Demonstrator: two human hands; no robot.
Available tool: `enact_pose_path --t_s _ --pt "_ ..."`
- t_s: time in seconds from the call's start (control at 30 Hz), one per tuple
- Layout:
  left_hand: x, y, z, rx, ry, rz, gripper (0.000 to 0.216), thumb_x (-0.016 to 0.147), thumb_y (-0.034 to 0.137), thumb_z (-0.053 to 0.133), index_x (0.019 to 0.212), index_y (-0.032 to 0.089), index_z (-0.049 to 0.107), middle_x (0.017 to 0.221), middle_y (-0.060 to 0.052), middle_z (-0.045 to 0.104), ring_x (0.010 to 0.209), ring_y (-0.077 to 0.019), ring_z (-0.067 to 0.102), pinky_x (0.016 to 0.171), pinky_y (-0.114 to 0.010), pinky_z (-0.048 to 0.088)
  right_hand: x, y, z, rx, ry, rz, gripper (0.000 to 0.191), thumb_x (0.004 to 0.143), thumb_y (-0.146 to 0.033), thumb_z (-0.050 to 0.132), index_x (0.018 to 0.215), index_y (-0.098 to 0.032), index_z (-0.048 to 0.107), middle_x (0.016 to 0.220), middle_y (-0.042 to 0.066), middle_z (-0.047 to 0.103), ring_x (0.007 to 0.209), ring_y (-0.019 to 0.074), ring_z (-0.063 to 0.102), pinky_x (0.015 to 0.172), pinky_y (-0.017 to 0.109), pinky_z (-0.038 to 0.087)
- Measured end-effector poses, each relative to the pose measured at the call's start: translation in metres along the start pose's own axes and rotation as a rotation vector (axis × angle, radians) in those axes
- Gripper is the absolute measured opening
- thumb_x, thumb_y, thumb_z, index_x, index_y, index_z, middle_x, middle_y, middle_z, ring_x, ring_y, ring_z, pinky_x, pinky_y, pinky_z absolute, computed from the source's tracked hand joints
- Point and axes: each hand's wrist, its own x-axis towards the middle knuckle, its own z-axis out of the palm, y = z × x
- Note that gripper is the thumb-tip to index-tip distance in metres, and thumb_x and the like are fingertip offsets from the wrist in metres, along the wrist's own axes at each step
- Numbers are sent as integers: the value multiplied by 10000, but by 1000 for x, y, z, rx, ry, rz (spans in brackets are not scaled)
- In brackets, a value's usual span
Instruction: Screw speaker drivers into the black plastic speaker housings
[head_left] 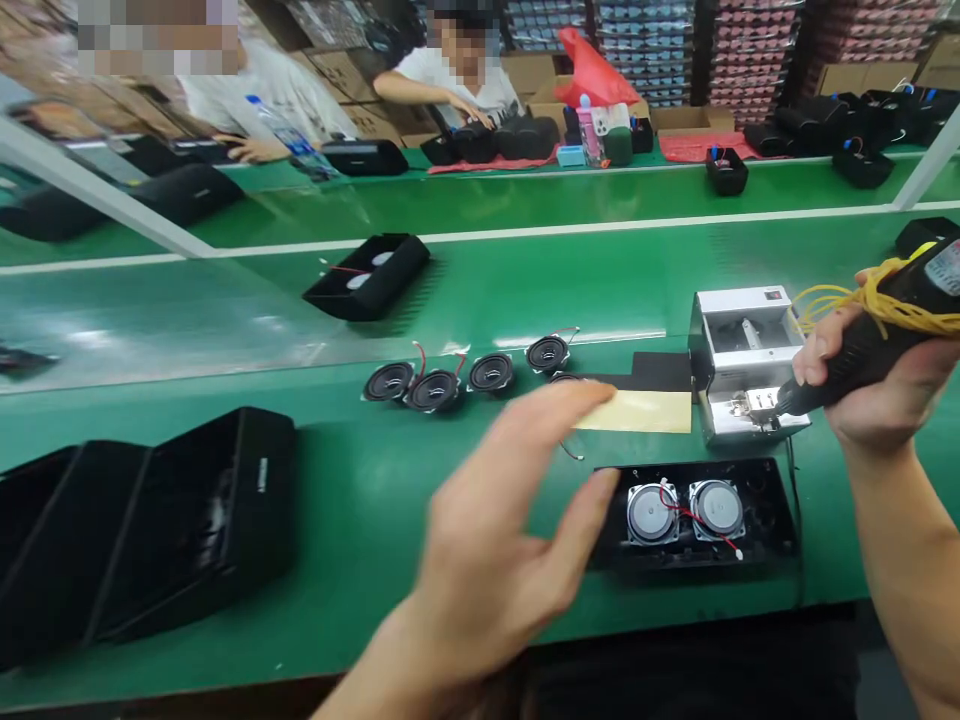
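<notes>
Housings (pixel 150 530) of matte black plastic lean in a row at far left on the glossy green bench (pixel 360 500). Round black speaker cones (pixel 435 390) with red leads lie mid-table. Left hand (pixel 495 540) is blurred, fingers spread, holding nothing, thumb beside an open black casing (pixel 694 515) showing two silver speaker backs. Right hand (pixel 862 375) is wrapped tight around a black electric screwdriver (pixel 877 335), tip at the boxy metal screw feeder (pixel 742 365). No writing is legible.
</notes>
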Motion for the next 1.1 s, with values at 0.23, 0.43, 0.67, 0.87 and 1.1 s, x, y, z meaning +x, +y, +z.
enact_pose_path --t_s 0.23,0.43,0.67,0.87,1.1 --pt "8 6 69 -121 -137 116 220 1084 189 555 1293 182 624 1313 -121 744 1237 -252 709 1031 -414 591 -3 5 -2 -11 27 41 745 766 -910 755 1050 -224 693 652 -29 523 445 135 414 382 267 324" --pt "5 1 68 -146 -229 155 217 1082 189 565 1282 162 643 1335 -145 724 1238 -266 695 1042 -449 553 -4 6 -4 -28 25 57 771 752 -922 756 1100 -236 702 648 -30 519 440 147 408 380 286 319" --pt "9 2 73 -170 -330 138 219 1098 205 543 1289 178 646 1343 -135 720 1286 -267 675 1089 -485 508 -3 8 -4 -55 -54 64 738 797 -931 706 1045 -236 699 668 -20 500 448 132 397 403 285 292" --pt "12 7 75 -188 -429 107 229 1097 217 538 1284 181 666 1337 -120 725 1284 -251 674 1130 -492 497 -2 13 -4 -53 -85 97 726 822 -911 671 1127 -252 660 678 -27 530 435 145 420 401 296 320" --pt "11 9 75 -166 -536 139 342 1070 365 649 1369 198 663 1503 -168 643 1438 -327 579 1159 -569 487 -6 6 -4 -89 -89 61 710 856 -920 628 992 -225 684 671 -28 525 437 130 431 395 283 341"
